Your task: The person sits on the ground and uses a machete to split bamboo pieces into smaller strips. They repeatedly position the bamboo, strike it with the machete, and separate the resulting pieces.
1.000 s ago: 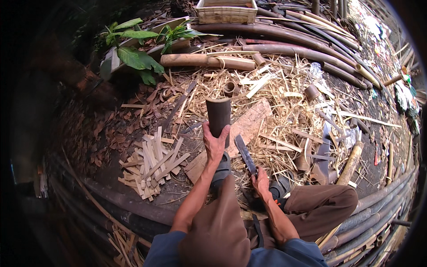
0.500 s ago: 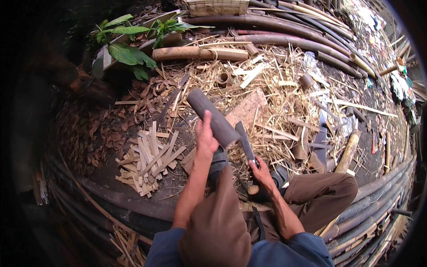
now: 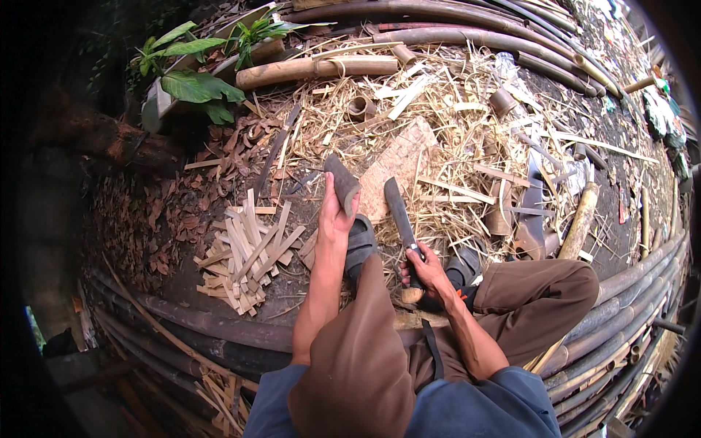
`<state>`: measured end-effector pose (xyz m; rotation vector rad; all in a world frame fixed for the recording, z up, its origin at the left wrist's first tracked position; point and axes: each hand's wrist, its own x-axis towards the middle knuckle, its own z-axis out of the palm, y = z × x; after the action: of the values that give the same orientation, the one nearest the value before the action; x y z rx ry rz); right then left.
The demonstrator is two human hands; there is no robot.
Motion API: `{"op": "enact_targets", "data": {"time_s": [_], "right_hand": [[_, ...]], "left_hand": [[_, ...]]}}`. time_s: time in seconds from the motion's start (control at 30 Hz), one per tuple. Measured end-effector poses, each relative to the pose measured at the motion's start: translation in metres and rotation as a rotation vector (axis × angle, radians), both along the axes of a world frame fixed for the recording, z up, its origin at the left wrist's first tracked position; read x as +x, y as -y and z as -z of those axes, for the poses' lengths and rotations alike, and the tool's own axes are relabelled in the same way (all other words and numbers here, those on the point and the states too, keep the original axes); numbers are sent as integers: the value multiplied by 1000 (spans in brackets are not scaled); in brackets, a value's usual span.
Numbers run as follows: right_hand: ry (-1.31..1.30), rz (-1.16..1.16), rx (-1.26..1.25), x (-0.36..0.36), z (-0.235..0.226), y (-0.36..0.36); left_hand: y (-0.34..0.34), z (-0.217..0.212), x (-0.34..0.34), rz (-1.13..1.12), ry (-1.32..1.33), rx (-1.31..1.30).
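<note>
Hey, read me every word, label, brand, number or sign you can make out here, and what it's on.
None can be read.
The bamboo piece and machete show no lettering.
The white litter at far right is too small and blurred to tell.

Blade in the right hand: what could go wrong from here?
1. The bare blade points up near the ungloved left hand; a stray swing might cut it.
2. The left shoe sits close below the bamboo piece in that hand, so a glancing stroke could catch the foot.
3. Loose shavings litter the ground around the board; a piece set down on them might rock.
</note>
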<state>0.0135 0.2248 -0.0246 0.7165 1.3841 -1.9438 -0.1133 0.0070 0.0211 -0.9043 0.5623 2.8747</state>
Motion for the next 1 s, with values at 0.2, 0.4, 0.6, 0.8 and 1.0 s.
{"op": "enact_targets", "data": {"time_s": [0.2, 0.4, 0.6, 0.8, 1.0], "right_hand": [[-137, -22, 86, 2, 2, 3], [-83, 18, 112, 4, 5, 0], [4, 20, 90, 3, 3, -4], [-58, -7, 97, 5, 8, 0], [-345, -101, 508, 1, 3, -3]], "left_hand": [[5, 17, -2, 58, -77, -21], [-22, -2, 12, -173, -224, -547], [-24, 17, 10, -108, -453, -1115], [-17, 36, 14, 30, -387, -1360], [-13, 15, 16, -18, -116, -738]]}}
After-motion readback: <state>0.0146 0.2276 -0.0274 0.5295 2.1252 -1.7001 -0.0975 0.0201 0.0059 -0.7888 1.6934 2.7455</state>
